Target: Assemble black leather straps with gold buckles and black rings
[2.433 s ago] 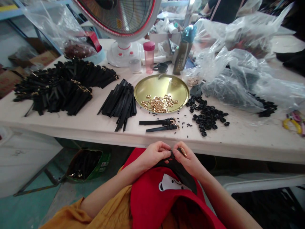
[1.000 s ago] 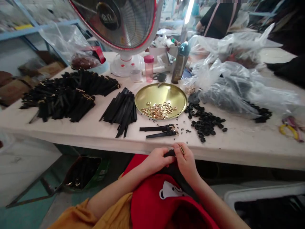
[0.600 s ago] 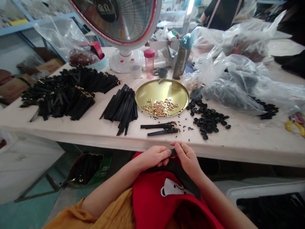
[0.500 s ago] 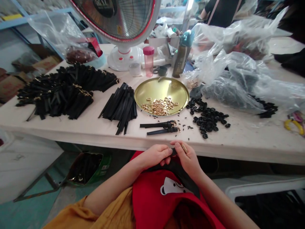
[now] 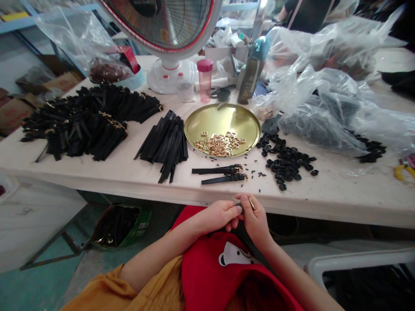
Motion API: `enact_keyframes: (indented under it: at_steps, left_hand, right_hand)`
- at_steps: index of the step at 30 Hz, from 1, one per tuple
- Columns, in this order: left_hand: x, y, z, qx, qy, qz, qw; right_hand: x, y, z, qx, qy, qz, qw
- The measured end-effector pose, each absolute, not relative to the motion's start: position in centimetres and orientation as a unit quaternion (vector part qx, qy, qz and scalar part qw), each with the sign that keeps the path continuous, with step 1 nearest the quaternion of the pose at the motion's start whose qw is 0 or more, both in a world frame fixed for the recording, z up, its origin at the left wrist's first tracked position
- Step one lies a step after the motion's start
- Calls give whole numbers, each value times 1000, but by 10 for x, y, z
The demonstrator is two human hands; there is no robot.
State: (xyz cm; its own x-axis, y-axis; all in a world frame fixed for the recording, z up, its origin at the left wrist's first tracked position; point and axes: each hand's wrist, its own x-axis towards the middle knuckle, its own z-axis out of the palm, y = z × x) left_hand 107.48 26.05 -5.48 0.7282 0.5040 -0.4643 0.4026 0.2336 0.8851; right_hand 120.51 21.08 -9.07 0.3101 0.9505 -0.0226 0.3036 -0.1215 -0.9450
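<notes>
Over my lap, just below the table's front edge, my left hand (image 5: pixel 220 214) and my right hand (image 5: pixel 254 218) meet, both pinched on a black strap (image 5: pixel 246 242) that trails down across my red apron. A gold buckle (image 5: pixel 252 203) shows at my right fingertips. On the table right ahead lie two black straps with gold buckles (image 5: pixel 220 174). Behind them a round gold tray (image 5: pixel 223 119) holds loose gold buckles (image 5: pixel 218 144). A heap of black loops (image 5: pixel 285 162) lies to its right, a bundle of plain black straps (image 5: pixel 165 144) to its left.
A big pile of buckled straps (image 5: pixel 78 123) covers the table's left. A fan (image 5: pixel 168 43), pink cup (image 5: pixel 205 80) and dark bottle (image 5: pixel 249 73) stand at the back. Plastic bags (image 5: pixel 327 103) fill the right. A green box (image 5: pixel 116 224) sits on the floor. Another person works at the far back.
My hands have stayed together on the strap, working at its end near the buckle; my head shifted slightly. Nothing on the table has moved.
</notes>
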Motion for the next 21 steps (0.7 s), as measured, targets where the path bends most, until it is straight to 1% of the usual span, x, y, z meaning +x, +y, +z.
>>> enact_keyframes:
  at_steps: [4, 8, 14, 18, 21]
  left_hand:
    - [1072, 263, -53, 664, 359, -16, 655]
    - [1071, 260, -51, 665, 365, 4, 652]
    - [1079, 247, -53, 654, 370, 27, 660]
    - [1076, 251, -47, 677, 368, 15, 637]
    - [1071, 259, -38, 714, 369, -7, 596]
  right_hand:
    - [1208, 205, -88, -661, -484, 333, 466]
    - [1210, 203, -82, -649, -494, 352, 459]
    - [1211, 198, -88, -644, -510, 319, 474]
    - [1218, 197, -90, -619, -514, 382, 454]
    - [1223, 200, -85, -623, -523, 370, 449]
